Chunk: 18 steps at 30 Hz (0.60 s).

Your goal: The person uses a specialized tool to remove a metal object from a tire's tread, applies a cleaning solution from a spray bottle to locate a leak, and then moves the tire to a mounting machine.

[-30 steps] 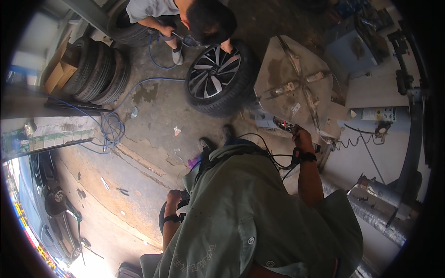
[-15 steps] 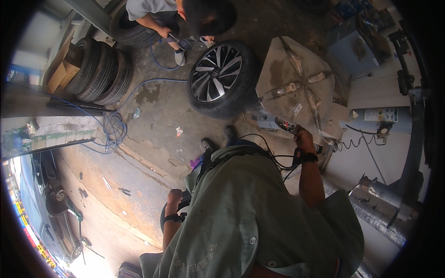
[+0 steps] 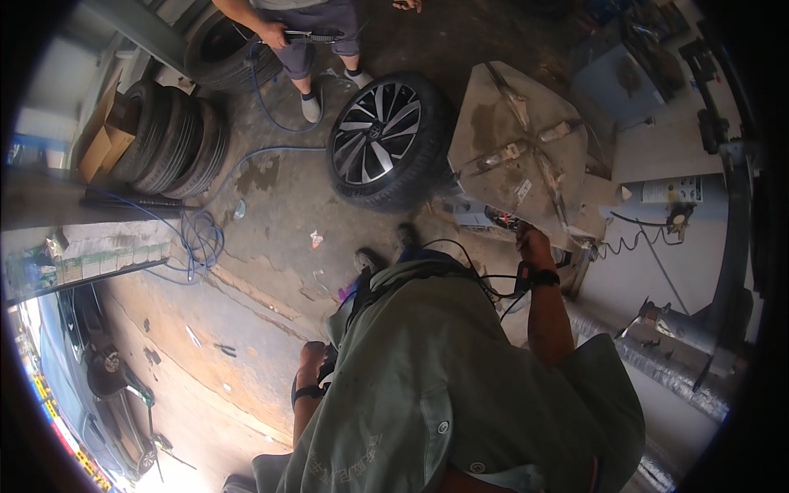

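Note:
At the side of the tire changer, my right hand [image 3: 534,246] has its fingers curled at the edge below the turntable [image 3: 485,115]; what lies inside its grip is hidden. My left hand [image 3: 312,355] hangs low beside my green shirt, closed, and whatever it may hold does not show. A wheel [image 3: 376,135] with a black and silver rim stands tilted on the floor, against or close to the machine. Beyond it a co-worker stands with one hand [image 3: 271,34] around a dark inflator-like tool [image 3: 311,37] on a blue hose.
Used tires [image 3: 168,135] and a cardboard box [image 3: 108,135] stand at the left. Blue hose [image 3: 201,242] lies coiled on the floor, with pliers [image 3: 224,351] nearer me. Black cables [image 3: 472,263] run by my waist. A car [image 3: 82,386] is at the lower left.
The co-worker has straightened up from bending over the wheel, taking one hand away from it and lifting the tool. My hands stay nearly in place.

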Each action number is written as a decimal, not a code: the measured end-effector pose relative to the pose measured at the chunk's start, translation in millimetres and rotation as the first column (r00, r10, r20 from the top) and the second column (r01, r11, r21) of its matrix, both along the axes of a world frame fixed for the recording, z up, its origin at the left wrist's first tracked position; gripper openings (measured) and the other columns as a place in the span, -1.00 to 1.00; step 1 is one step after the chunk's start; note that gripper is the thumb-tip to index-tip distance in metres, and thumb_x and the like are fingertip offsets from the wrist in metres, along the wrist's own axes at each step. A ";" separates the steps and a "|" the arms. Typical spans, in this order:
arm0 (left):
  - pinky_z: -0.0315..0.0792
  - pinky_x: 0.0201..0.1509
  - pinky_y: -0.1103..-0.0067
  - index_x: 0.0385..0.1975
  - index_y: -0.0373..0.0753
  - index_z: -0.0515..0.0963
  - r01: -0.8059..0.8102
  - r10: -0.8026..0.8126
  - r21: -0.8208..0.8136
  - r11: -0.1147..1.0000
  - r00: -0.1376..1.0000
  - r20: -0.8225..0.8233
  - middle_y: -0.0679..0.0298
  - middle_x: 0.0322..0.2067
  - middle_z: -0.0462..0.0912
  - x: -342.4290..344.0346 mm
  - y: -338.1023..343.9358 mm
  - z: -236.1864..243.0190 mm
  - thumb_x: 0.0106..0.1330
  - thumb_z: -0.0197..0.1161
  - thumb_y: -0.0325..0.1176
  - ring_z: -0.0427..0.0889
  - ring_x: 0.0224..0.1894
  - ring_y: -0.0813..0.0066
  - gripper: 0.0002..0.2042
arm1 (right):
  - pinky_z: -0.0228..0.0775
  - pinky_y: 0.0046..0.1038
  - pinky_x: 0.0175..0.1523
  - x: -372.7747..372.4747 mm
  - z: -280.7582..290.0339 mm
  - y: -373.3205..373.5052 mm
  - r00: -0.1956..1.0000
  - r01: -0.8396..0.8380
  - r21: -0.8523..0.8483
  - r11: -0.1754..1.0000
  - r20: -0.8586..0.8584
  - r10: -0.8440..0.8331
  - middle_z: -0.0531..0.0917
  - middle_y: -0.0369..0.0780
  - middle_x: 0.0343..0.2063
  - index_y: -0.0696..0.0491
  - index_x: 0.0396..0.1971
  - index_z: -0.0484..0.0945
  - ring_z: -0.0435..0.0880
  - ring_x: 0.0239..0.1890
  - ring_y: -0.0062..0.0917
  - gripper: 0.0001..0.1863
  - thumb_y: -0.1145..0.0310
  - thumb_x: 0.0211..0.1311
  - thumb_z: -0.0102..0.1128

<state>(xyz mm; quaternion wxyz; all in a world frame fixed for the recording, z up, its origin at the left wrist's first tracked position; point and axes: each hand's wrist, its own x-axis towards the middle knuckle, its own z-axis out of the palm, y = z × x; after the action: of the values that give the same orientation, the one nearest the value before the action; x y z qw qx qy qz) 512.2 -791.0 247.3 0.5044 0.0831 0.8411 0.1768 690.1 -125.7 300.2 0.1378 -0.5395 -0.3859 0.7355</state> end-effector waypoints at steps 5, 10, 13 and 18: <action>0.41 -0.58 0.43 -0.62 -0.26 0.55 -0.030 0.031 0.039 0.999 0.999 -0.021 0.20 -0.67 0.58 -12.5 -8.8 0.7 0.20 0.04 -0.33 0.55 -0.68 0.38 -0.77 | 0.27 -0.46 -0.52 -5.2 4.2 -13.0 0.998 0.061 -0.037 0.997 -0.015 -0.061 0.48 -0.19 -0.56 0.18 -0.27 0.53 0.41 -0.63 -0.43 -0.64 0.62 -0.17 -0.09; 0.39 -0.59 0.48 -0.61 -0.23 0.53 0.058 -0.058 -0.011 0.998 0.998 0.023 0.23 -0.66 0.57 -35.5 -9.6 5.0 0.23 0.03 -0.35 0.55 -0.66 0.44 -0.79 | 0.29 -0.45 -0.52 -3.0 5.2 -23.7 0.987 0.152 -0.045 0.987 -0.038 -0.154 0.50 -0.21 -0.53 0.18 -0.25 0.52 0.45 -0.58 -0.43 -0.63 0.64 -0.18 -0.08; 0.39 -0.58 0.50 -0.59 -0.18 0.52 0.014 -0.014 0.005 1.000 0.996 0.083 0.28 -0.64 0.56 -46.3 -4.5 13.0 0.26 0.03 -0.35 0.56 -0.63 0.47 -0.79 | 0.28 -0.48 -0.51 -3.3 5.2 -32.2 0.995 0.093 -0.001 0.996 -0.026 -0.093 0.49 -0.23 -0.50 0.19 -0.27 0.51 0.46 -0.53 -0.45 -0.63 0.65 -0.18 -0.08; 0.41 -0.51 0.51 -0.53 -0.13 0.52 -0.150 0.145 0.010 0.989 0.973 0.182 0.34 -0.58 0.57 -59.5 -11.8 21.4 0.30 0.05 -0.33 0.58 -0.56 0.52 -0.82 | 0.27 -0.54 -0.49 -7.3 10.7 -62.3 0.989 0.148 0.008 0.989 0.004 -0.148 0.51 -0.27 -0.45 0.20 -0.25 0.51 0.46 -0.50 -0.52 -0.61 0.65 -0.20 -0.07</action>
<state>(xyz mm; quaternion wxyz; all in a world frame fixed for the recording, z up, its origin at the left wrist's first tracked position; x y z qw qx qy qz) 452.7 -802.7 268.8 0.5630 0.0100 0.7936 0.2307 682.8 -188.0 310.9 0.1934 -0.5679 -0.3479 0.7205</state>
